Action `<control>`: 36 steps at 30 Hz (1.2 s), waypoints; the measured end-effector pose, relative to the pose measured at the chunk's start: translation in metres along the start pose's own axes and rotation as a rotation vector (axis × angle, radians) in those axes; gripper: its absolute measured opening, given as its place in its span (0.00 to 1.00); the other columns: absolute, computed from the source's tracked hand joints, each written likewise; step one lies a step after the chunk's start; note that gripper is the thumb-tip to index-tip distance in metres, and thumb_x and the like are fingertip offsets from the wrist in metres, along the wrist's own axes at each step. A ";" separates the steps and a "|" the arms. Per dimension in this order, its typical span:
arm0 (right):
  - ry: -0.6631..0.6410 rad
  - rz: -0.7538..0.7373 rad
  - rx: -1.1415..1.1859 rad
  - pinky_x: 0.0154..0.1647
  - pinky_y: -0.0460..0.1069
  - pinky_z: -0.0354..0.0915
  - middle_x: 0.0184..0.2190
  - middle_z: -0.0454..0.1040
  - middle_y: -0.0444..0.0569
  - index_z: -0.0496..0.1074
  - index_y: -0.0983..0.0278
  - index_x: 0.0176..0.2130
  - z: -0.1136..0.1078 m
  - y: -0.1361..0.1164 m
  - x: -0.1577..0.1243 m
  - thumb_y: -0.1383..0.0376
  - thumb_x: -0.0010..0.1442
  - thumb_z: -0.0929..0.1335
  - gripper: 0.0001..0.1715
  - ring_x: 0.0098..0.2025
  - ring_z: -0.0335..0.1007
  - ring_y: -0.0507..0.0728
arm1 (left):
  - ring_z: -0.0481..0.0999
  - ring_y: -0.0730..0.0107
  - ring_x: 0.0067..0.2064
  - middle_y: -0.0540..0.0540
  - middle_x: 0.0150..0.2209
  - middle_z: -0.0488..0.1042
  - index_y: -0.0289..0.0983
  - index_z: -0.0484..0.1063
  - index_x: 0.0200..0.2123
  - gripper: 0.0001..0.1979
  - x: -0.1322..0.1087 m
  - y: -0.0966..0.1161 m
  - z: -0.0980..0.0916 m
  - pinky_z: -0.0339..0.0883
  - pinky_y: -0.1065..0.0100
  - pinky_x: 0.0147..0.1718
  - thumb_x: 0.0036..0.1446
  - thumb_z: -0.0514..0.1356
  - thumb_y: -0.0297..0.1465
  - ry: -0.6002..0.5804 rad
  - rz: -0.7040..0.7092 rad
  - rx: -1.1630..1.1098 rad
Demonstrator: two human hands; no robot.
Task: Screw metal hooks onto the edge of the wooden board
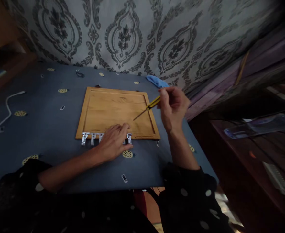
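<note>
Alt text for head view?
The right hand holds a yellow-handled screwdriver over a framed wooden panel on a patterned table; the left hand rests across the panel's near edge, partly covering metal hooks.

Home setting, as is suggested by the decor: the far wall (148, 30) is covered with an ornamental grey pattern, the table (50, 136) is dressed in a blue-grey pineapple-print cover (147, 171), and brown wooden furniture (3, 22) is seen at far left, dark cluttered furniture (251, 176) at right
</note>
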State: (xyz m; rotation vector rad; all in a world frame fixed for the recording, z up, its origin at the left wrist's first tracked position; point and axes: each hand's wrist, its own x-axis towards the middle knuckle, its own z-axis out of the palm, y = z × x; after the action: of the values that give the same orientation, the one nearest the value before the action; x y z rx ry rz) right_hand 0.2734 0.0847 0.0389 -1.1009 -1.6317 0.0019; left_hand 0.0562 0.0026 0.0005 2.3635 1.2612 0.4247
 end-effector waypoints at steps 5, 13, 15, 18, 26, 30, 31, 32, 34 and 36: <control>-0.016 -0.085 -0.113 0.34 0.51 0.66 0.29 0.69 0.44 0.74 0.61 0.35 -0.010 -0.030 -0.015 0.61 0.67 0.67 0.10 0.30 0.68 0.54 | 0.76 0.49 0.50 0.42 0.46 0.77 0.38 0.61 0.51 0.27 0.000 -0.001 0.002 0.69 0.52 0.48 0.55 0.70 0.37 0.031 -0.001 -0.003; -0.217 0.174 0.094 0.25 0.46 0.64 0.25 0.69 0.40 0.74 0.61 0.40 0.002 -0.034 -0.043 0.57 0.65 0.69 0.10 0.23 0.66 0.50 | 0.76 0.50 0.50 0.42 0.45 0.77 0.38 0.61 0.52 0.27 -0.001 -0.001 0.004 0.69 0.51 0.49 0.56 0.70 0.35 0.064 0.022 -0.029; -0.194 0.228 0.169 0.23 0.46 0.64 0.24 0.68 0.39 0.72 0.61 0.37 -0.002 -0.036 -0.046 0.56 0.65 0.69 0.11 0.22 0.66 0.49 | 0.76 0.50 0.50 0.42 0.46 0.77 0.38 0.61 0.52 0.27 -0.001 0.000 0.003 0.69 0.51 0.50 0.56 0.70 0.35 0.050 0.010 -0.028; -0.035 0.251 0.249 0.20 0.45 0.63 0.23 0.68 0.38 0.70 0.60 0.35 -0.008 -0.042 -0.048 0.54 0.66 0.69 0.14 0.19 0.66 0.48 | 0.76 0.50 0.52 0.42 0.47 0.77 0.38 0.61 0.52 0.26 -0.001 0.002 0.001 0.69 0.51 0.50 0.56 0.70 0.36 0.022 -0.012 -0.032; -0.093 0.257 0.312 0.16 0.44 0.61 0.20 0.66 0.36 0.69 0.59 0.33 -0.011 -0.053 -0.050 0.55 0.67 0.68 0.14 0.17 0.66 0.47 | 0.76 0.52 0.51 0.42 0.47 0.76 0.39 0.61 0.50 0.25 -0.003 0.002 0.001 0.70 0.52 0.49 0.56 0.70 0.35 0.033 -0.012 -0.033; -0.131 0.269 0.317 0.17 0.45 0.62 0.24 0.67 0.37 0.69 0.59 0.32 -0.009 -0.055 -0.052 0.56 0.66 0.69 0.13 0.19 0.67 0.47 | 0.76 0.53 0.50 0.43 0.48 0.76 0.40 0.61 0.50 0.24 -0.003 0.001 0.002 0.70 0.53 0.50 0.57 0.69 0.35 0.052 -0.004 -0.037; -0.143 0.274 0.325 0.18 0.45 0.63 0.24 0.67 0.37 0.69 0.59 0.32 -0.009 -0.055 -0.053 0.56 0.66 0.69 0.13 0.19 0.67 0.47 | 0.76 0.53 0.50 0.43 0.47 0.76 0.40 0.61 0.50 0.23 -0.003 0.001 0.002 0.70 0.53 0.50 0.57 0.69 0.35 0.048 -0.008 -0.040; -0.156 0.279 0.333 0.18 0.45 0.63 0.24 0.67 0.37 0.68 0.59 0.32 -0.008 -0.055 -0.053 0.56 0.67 0.69 0.13 0.19 0.67 0.47 | 0.76 0.53 0.50 0.43 0.47 0.76 0.40 0.61 0.49 0.23 -0.002 0.002 0.001 0.70 0.53 0.50 0.57 0.69 0.35 0.041 -0.012 -0.043; -0.173 0.285 0.354 0.18 0.44 0.63 0.23 0.66 0.37 0.68 0.60 0.32 -0.007 -0.055 -0.053 0.56 0.67 0.69 0.14 0.18 0.66 0.47 | 0.76 0.52 0.50 0.43 0.47 0.76 0.39 0.61 0.49 0.23 -0.002 0.003 0.000 0.70 0.53 0.49 0.56 0.69 0.35 0.028 -0.017 -0.042; -0.181 0.294 0.364 0.18 0.44 0.62 0.23 0.65 0.37 0.67 0.60 0.32 -0.006 -0.055 -0.054 0.56 0.67 0.69 0.14 0.18 0.66 0.46 | 0.76 0.51 0.50 0.42 0.47 0.76 0.39 0.61 0.49 0.24 -0.001 0.004 -0.001 0.70 0.52 0.49 0.55 0.70 0.34 0.017 -0.023 -0.033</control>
State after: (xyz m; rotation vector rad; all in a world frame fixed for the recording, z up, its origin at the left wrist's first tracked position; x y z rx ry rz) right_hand 0.2406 0.0159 0.0284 -1.0657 -1.5344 0.5838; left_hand 0.0578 0.0000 0.0037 2.3198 1.2783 0.4555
